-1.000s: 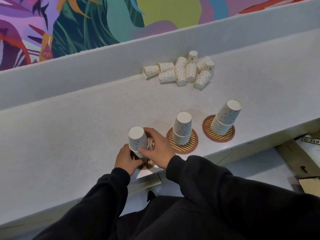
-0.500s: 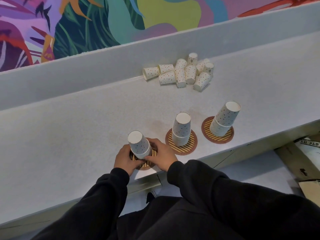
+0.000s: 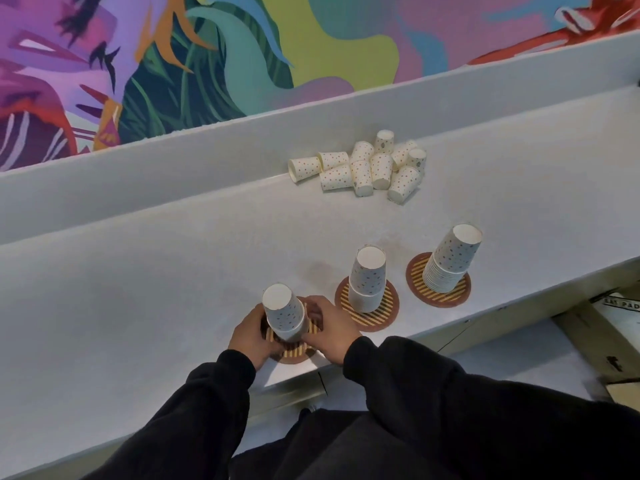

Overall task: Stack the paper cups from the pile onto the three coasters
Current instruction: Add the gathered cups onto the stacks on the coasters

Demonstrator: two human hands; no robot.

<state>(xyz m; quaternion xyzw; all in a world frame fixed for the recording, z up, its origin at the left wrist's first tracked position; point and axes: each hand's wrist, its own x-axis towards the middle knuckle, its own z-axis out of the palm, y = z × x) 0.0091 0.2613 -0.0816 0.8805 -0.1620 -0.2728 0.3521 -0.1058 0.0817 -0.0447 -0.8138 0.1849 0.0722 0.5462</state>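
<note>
Cup stack [image 3: 284, 315] on coaster [image 3: 294, 352] stands between hands, left [image 3: 250, 337] and right [image 3: 330, 332] gripping it.

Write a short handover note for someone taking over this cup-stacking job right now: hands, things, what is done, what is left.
Hands: left hand and right hand both grip the base of the left stack, which stands upside down on the left coaster.
Others: middle stack on the middle coaster; right stack on the right coaster.
Done: all three coasters carry stacks.
Left: the pile of about ten loose cups, farther back, is not yet stacked.
</note>
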